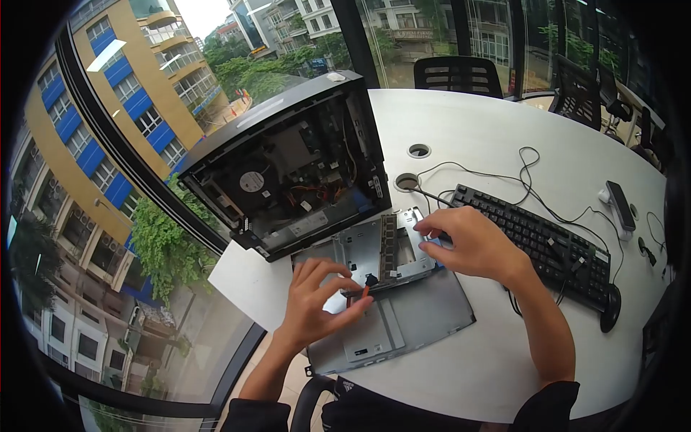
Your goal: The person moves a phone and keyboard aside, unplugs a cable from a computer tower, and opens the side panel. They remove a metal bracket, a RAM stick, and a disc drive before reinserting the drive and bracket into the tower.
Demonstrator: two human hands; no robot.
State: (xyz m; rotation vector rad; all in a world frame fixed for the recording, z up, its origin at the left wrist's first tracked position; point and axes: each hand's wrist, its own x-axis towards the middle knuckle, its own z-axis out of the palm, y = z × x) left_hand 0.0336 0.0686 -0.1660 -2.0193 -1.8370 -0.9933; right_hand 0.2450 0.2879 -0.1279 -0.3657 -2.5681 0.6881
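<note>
An open black computer case (288,165) lies on its side on the white table (504,345), its inside facing me. In front of it lies a grey side panel (410,317) with a silver metal drive bracket (360,248) on top, and a dark memory stick (388,245) rests on the bracket. My left hand (317,299) pinches a small black and orange cable connector (366,286) at the bracket's near edge. My right hand (468,241) rests with its fingertips on the bracket's right end, next to the keyboard.
A black keyboard (540,241) with its cable lies to the right. A small dark device (620,205) stands further right. Two round cable holes (419,150) sit in the tabletop. Black chairs (458,74) stand at the far side. The window glass runs along the left.
</note>
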